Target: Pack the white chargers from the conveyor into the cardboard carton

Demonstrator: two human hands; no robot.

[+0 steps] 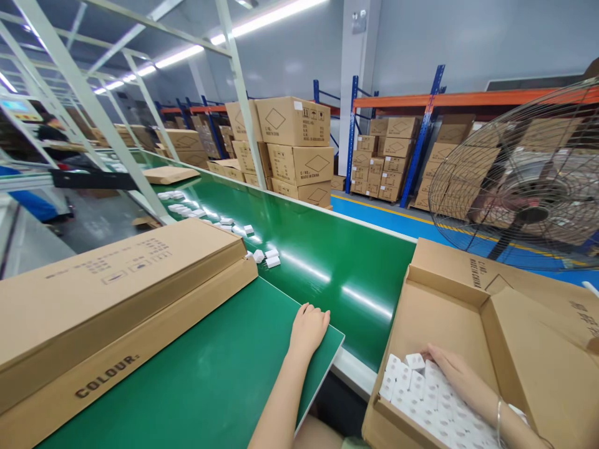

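My left hand (311,325) rests at the far edge of the green tabletop (206,355), its fingers curled over that edge. My right hand (447,365) is inside an open cardboard carton (447,312) on the right. Its fingers are stretched out over small white boxes (435,399) packed in rows, the fingertips beside one raised, tilted white box (414,362). I see no box gripped in it, though the palm side is hidden. More small white boxes (272,257) lie loose on the green conveyor belt (322,249), away from both hands.
A long closed carton (126,268) covers the tabletop's left side. A flat cardboard piece (171,174) lies farther along the belt. Stacked cartons (299,143) stand beyond it. A large caged fan (519,181) is behind the open carton. A white frame post (243,93) rises beside the belt.
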